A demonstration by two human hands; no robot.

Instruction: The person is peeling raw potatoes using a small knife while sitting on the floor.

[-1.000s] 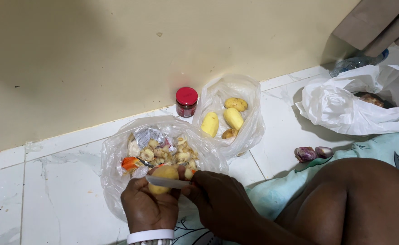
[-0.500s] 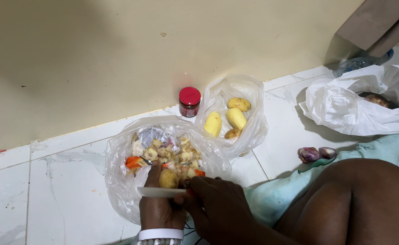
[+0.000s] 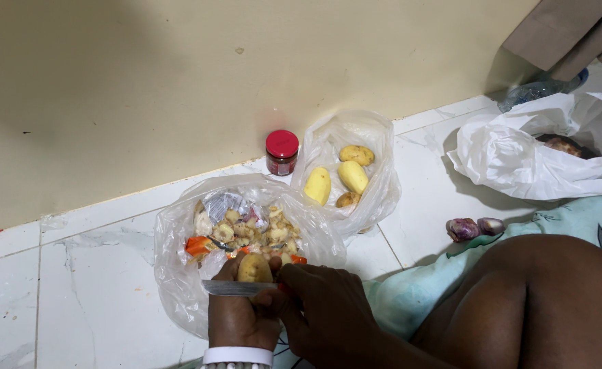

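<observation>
The potato point(image 3: 254, 268) is small and oval, with a pale yellow, mostly smooth surface and a little brownish tone on its lower side; it stands out of the left hand point(image 3: 241, 316), whose fingers are closed around its lower part, so only the top half is seen. The right hand point(image 3: 328, 311) is clenched on the handle of a knife point(image 3: 236, 288), and the grey blade lies flat across the front of the potato, pointing to 9 o'clock. The potato is held just above the near edge of a clear plastic bag point(image 3: 178, 273) full of peelings point(image 3: 253, 229) and orange scraps, which sits at 12 o'clock from the hands. At 1 o'clock from this bag a second clear bag point(image 3: 376, 184) holds yellow peeled potatoes point(image 3: 353, 176), and a jar with red lid point(image 3: 282, 152) is just beside it, at its 9 o'clock, near the wall. Two purple onions point(image 3: 474, 228) lie on the white tiled floor point(image 3: 89, 287) at 3 o'clock from the potato bag
</observation>
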